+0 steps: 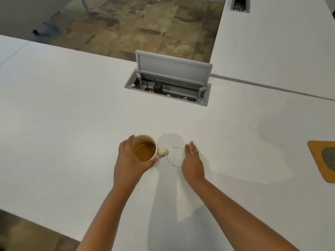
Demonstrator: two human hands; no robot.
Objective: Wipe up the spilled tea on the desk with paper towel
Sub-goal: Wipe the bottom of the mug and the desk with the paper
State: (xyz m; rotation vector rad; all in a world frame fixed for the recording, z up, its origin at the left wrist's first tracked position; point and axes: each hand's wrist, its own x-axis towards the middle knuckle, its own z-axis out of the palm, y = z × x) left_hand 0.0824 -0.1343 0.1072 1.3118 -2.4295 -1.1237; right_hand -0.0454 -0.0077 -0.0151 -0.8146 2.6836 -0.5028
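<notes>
- My left hand (126, 160) wraps the mug (145, 148) from its left side, thumb on the near wall, fingers round the far rim. The handle points right, unused.
- The mug is nearly full of brown tea. I judge it heavy for its size, rigid ceramic, likely smooth under my palm. With the level this high, any tilt would add to the mess, so it needs a level carry and a firm grip round the body.
- Whether the mug's base is touching the desk (72, 115) or raised a little, I cannot tell from this angle.
- My right hand (192, 160) is flat and relaxed, fingers straight and together, holding nothing. It rests or hovers just right of the spill; I cannot tell which.
- The spilled tea (175, 163) lies between my two hands: a thin amber ring on the white surface, just right of the mug handle. It looks shallow, an outline more than a pool.
- No paper towel shows anywhere in view. I judge fetching one to be the next need.
- Paper towel would be light, soft and limp, weak once wet. I would bunch or fold it and press with flat fingers, wiping from the ring's edge inward.
- An open cable box (167, 87) with plugs sits in the desk beyond the spill, well apart from it. Liquid pushed that way would be the risk.
- A wooden mat (315, 160) lies at the right edge.
</notes>
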